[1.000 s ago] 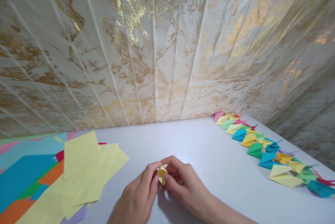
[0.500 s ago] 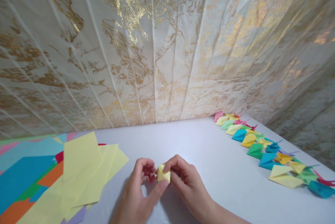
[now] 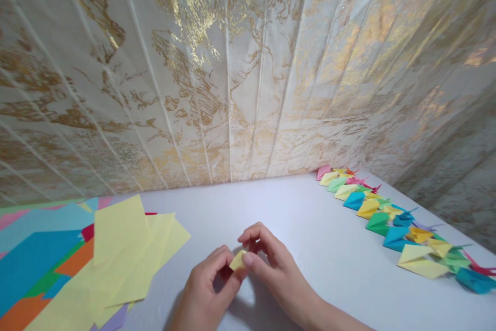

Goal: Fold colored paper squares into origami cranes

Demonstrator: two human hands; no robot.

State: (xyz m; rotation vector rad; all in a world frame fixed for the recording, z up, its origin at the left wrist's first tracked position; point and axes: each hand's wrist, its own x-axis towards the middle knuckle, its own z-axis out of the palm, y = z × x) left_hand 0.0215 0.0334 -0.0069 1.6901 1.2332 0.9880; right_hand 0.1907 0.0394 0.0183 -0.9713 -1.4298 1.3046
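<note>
Paper (image 3: 237, 261), yellow and folded small, sits between the hands over the white table (image 3: 248, 204), pinched by the left hand (image 3: 209, 284) while the right hand's (image 3: 277, 271) thumb touches it, forefinger raised, other fingers' hold unclear; light, even pressure should best keep folds crisp.

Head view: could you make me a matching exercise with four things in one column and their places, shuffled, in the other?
Things
1. small folded yellow paper
2. flat paper sheets
3. folded paper pieces
4. gold-patterned cloth

Places
A. left side of the white table
B. behind the table
C. touched by left hand and right hand
D. right side of the table

Pairs: 1-C, 2-A, 3-D, 4-B
</note>
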